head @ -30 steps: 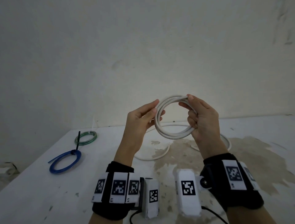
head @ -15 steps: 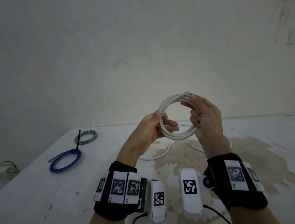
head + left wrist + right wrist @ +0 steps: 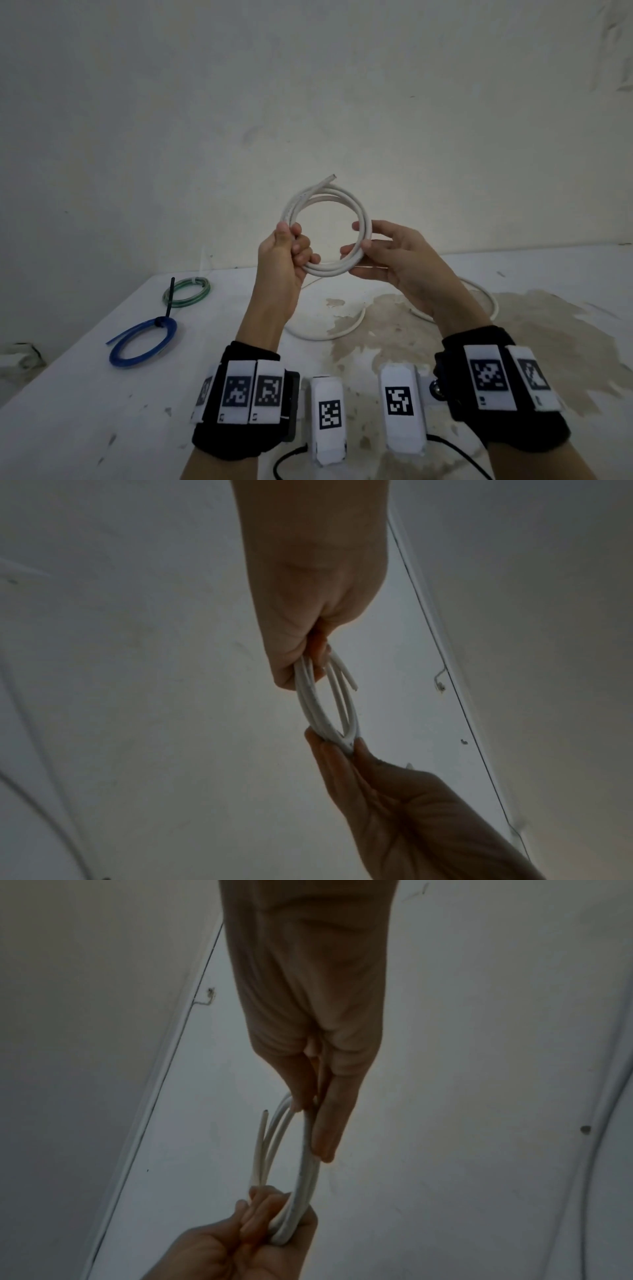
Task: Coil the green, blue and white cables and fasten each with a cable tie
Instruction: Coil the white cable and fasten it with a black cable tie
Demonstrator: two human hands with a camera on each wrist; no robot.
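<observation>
Where the white table [image 3: 85, 411] meets the plain off-white wall [image 3: 308, 85], the top is scuffed, with a big brownish stain [image 3: 428, 325] spreading from centre to the right. Dim, flat light; nothing else of the room shows in the head view.

White cable [image 3: 363, 219]: several turns coiled into a ring, held upright in the air above the table's far middle. Left hand [image 3: 284, 260] grips the ring's left side, fingers curled round the bundled strands. Right hand [image 3: 394, 257] pinches the ring's right side between thumb and fairly straight fingers. Cut end of the cable sticks out at the ring's top. Uncoiled remainder trails down and lies in loose loops on the table behind and below the hands.

Blue cable [image 3: 142, 342]: coiled, flat on the table at left, a black cable tie [image 3: 169, 298] round it with its tail standing up. Green cable [image 3: 186, 291]: coiled, just beyond the blue one, near the wall. Can't tell whether it's tied.

Head view only: both finished coils, the stain, the wrist straps with markers.

Left wrist view: ring seen edge-on between left hand [image 3: 308, 615] and right hand [image 3: 394, 804], loose end [image 3: 346, 674] splaying off beside the left fingers.

Right wrist view: right hand [image 3: 315, 1015] with thumb and fingers laid along the strands [image 3: 306, 1177], left hand [image 3: 260, 1240] closed round the bundle below. Both wrist views dark; they also show a thin wire running along a wall seam.
</observation>
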